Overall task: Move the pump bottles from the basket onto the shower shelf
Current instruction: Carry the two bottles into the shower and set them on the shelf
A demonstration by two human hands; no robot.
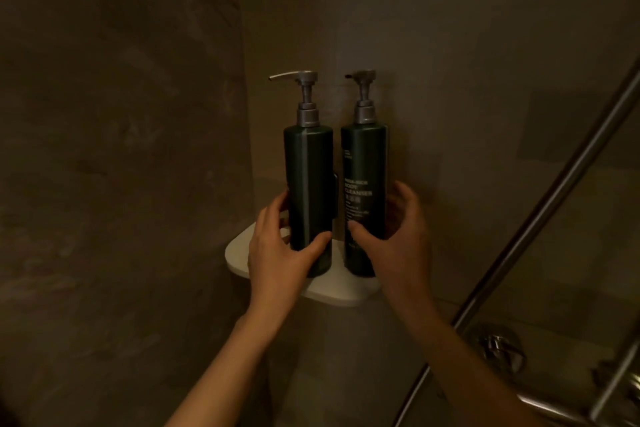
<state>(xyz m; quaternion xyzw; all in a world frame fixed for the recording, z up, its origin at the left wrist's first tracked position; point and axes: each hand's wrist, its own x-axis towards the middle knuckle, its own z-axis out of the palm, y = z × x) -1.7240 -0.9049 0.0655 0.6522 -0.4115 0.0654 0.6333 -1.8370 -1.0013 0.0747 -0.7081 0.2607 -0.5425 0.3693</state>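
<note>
Two tall dark green pump bottles with grey pump heads stand upright side by side on a small white corner shelf (341,293). The left bottle (308,177) has its nozzle pointing left; my left hand (280,250) wraps its lower part, thumb in front, fingers behind. The right bottle (363,166) shows white label text toward me; my right hand (398,236) wraps its lower part the same way. Both bottle bases appear to rest on the shelf. No basket is in view.
Dark stone tile walls meet in a corner behind the shelf. A metal shower rail (540,218) slants up at the right, with a chrome valve fitting (498,348) on the wall below it.
</note>
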